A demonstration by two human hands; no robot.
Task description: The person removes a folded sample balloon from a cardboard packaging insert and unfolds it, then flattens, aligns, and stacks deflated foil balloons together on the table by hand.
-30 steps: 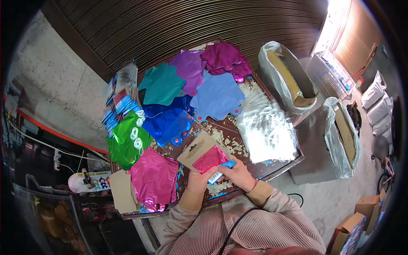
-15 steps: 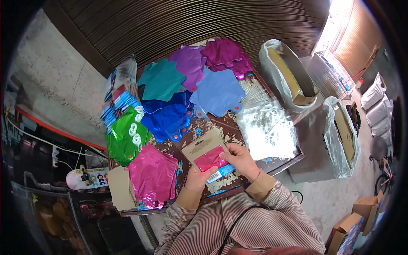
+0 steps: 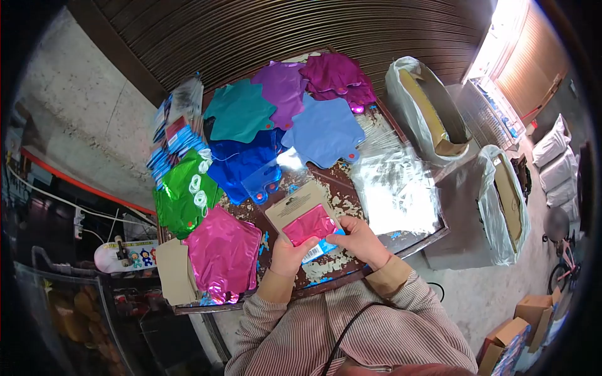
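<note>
Between my hands is a tan card (image 3: 291, 210) with a folded pink foil balloon (image 3: 311, 224) lying on it and a blue label with a barcode at its lower edge. My left hand (image 3: 288, 255) grips the lower left corner, thumb on the front. At the lower right, my right hand (image 3: 364, 243) pinches the edge near the blue label. Left of them lies a stack of flat pink foil balloons (image 3: 222, 254), beside plain tan cards (image 3: 174, 269). Clear plastic sleeves (image 3: 398, 194) are piled to the right.
Flat foil balloons in green (image 3: 182, 203), dark blue (image 3: 241, 169), teal (image 3: 238, 109), light blue (image 3: 323, 131) and purple cover the worn table. White string coils (image 3: 195, 183) rest on the green ones. Packaged pieces (image 3: 179, 141) stand at the left edge. Lined boxes (image 3: 501, 207) are on the right.
The folded pink balloon now lies flatter and wider on the card. My right thumb has moved from the balloon down to the card's lower right edge.
</note>
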